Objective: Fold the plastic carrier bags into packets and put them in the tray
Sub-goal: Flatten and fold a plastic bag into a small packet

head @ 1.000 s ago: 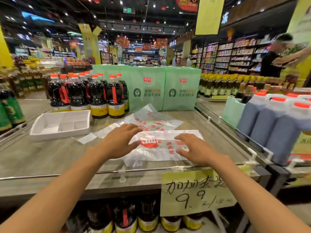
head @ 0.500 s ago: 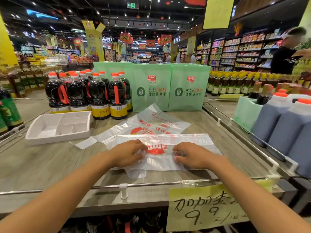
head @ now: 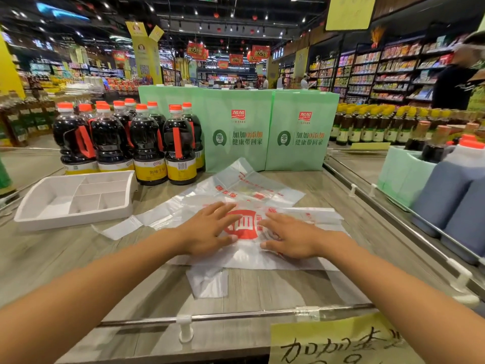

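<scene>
A white plastic carrier bag (head: 309, 219) with a red logo lies flat on the wooden shelf top in front of me. My left hand (head: 207, 232) presses flat on its left part, fingers straight. My right hand (head: 291, 237) presses flat on its right part, close beside the left, with the red logo between them. A second white carrier bag (head: 249, 185) with red print lies spread out behind the first, partly under it. The white divided tray (head: 76, 199) sits at the left with nothing in its compartments.
Dark sauce bottles (head: 147, 143) with orange caps stand behind the tray. Two green paper bags (head: 265, 130) stand at the back. A metal rail (head: 236, 315) edges the shelf front, with a yellow price sign (head: 341, 342) below. Large jugs (head: 456, 185) stand at the right.
Both hands slid inward along the bag toward its middle, and their fingers went from curled to flat. The camera tilted down and nearer.
</scene>
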`<state>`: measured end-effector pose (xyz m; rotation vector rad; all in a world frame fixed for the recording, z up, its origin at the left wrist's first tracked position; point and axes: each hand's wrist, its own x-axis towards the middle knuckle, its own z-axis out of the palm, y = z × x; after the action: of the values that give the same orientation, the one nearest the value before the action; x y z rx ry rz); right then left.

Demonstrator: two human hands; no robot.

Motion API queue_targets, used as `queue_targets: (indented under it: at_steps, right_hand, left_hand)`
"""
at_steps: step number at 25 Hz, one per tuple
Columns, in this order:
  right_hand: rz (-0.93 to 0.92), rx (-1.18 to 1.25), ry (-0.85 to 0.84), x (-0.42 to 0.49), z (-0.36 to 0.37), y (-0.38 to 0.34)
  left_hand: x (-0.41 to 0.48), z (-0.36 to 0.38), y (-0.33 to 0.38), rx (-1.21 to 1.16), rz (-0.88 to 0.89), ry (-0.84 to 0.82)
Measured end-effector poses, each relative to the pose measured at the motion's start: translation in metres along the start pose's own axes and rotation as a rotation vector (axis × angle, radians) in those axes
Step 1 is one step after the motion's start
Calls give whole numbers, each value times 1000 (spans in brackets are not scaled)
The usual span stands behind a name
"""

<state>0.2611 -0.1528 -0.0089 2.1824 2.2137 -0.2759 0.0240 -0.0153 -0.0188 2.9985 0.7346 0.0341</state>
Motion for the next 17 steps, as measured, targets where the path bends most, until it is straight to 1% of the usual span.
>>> queue_targets:
  at_steps: [6, 10, 14, 17]
  right_hand:
    - [28, -27, 54, 47, -12, 25]
    - [63, -24, 9, 69, -1, 43]
    - [88, 10, 55, 74, 14, 62]
    - [149, 9, 43, 67, 14, 83]
  left_hand:
    - [55, 4, -20, 11, -69, 50]
    - [79, 14, -33, 15, -101, -18]
    - [81, 26, -47, -43, -132, -72]
    - [75, 27, -60, -49, -158, -74]
